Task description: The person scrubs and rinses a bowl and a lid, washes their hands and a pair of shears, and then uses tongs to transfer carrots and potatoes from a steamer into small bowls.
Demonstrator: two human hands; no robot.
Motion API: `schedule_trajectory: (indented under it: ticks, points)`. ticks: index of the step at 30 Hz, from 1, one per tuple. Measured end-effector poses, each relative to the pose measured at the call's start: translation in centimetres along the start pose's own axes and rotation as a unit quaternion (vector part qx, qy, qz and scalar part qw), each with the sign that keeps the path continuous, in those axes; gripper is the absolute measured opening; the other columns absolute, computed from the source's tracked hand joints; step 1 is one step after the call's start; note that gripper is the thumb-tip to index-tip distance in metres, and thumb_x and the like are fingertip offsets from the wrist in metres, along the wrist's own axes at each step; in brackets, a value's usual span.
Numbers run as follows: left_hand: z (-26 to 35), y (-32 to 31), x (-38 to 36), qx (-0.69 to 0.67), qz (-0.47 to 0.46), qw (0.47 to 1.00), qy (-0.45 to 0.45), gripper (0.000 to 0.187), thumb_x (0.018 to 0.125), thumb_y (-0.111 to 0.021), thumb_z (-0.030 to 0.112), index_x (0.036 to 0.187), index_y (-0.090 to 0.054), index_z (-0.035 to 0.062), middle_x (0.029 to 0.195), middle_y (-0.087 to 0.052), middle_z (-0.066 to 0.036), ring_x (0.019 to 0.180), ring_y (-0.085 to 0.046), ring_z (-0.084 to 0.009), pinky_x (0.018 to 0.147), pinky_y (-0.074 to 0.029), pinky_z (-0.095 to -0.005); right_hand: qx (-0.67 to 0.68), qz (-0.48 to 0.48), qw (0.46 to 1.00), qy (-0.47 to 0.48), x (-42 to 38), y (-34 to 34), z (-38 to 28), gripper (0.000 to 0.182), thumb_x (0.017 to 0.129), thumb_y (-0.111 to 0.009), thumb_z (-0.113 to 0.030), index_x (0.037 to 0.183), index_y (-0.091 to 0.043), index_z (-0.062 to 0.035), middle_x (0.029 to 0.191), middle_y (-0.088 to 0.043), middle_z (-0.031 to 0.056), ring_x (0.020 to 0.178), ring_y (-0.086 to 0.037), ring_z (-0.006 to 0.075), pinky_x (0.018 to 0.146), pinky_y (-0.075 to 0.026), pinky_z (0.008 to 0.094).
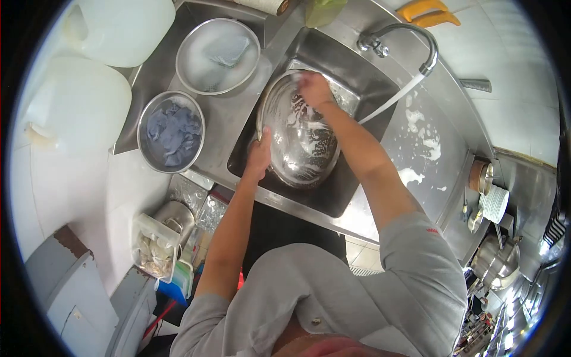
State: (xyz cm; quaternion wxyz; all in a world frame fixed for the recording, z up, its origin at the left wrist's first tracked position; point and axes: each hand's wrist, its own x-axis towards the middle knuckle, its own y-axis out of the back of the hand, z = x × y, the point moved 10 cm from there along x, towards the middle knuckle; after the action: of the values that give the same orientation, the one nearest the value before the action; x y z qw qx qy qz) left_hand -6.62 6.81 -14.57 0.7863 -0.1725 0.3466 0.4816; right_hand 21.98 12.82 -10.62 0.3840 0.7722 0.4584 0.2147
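Note:
A large oval metal basin (300, 154), streaked with soap suds, rests tilted in the steel sink (351, 196). My left hand (259, 156) grips its rim on the left side. At the upper part of the basin my right hand (314, 89) is curled against the soapy surface. Its fingers are blurred by motion, and whatever they hold is hidden. Water runs in a stream (389, 106) from the curved faucet (429, 53) and passes behind my right forearm.
Left of the sink stand a bowl of suds (217, 83) and a bowl with grey-blue cloths (172, 132). Big white jugs (77, 101) are beyond them. Foam (431, 146) spots the right counter, near stacked plates (493, 204). Yellow gloves (428, 13) lie at the back.

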Motion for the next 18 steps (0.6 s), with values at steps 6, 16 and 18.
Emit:
schedule_trajectory:
  ticks: [6,16,18]
  points:
    - [-0.3,0.6,1.4,0.044,0.011,0.999,0.017,0.088,0.096,-0.045,0.07,0.121,-0.062,-0.0134,0.11,-0.068,-0.021,0.105,-0.063,-0.0252,0.091,-0.048,-0.0384,-0.262,-0.061,0.943,-0.195,-9.7,-4.2,23.0,0.028,0.091,-0.052,-0.022,0.096,-0.076,-0.0082,0.106,-0.075,0.0098,0.096,-0.072,0.0281,0.084,-0.055,0.0442]
    - [-1.7,0.6,1.8,0.067,0.02,0.997,0.014,0.101,0.091,-0.041,0.081,0.113,-0.064,-0.0154,0.101,-0.067,-0.025,0.099,-0.064,-0.0285,0.085,-0.05,-0.043,-0.032,0.074,0.996,0.046,-0.7,0.3,-4.0,0.018,0.075,-0.068,-0.018,0.088,-0.075,-0.0071,0.091,-0.073,0.0179,0.093,-0.068,0.0416,0.088,-0.055,0.0435]
    - [-2.6,0.8,2.7,0.063,0.038,0.997,0.001,0.103,0.09,-0.039,0.083,0.113,-0.065,-0.0146,0.097,-0.066,-0.023,0.092,-0.064,-0.028,0.08,-0.05,-0.0433,0.079,0.079,0.954,0.279,-7.1,-0.1,-10.4,0.016,0.069,-0.067,-0.014,0.084,-0.071,-0.0087,0.09,-0.069,0.0148,0.096,-0.063,0.037,0.089,-0.05,0.0444]
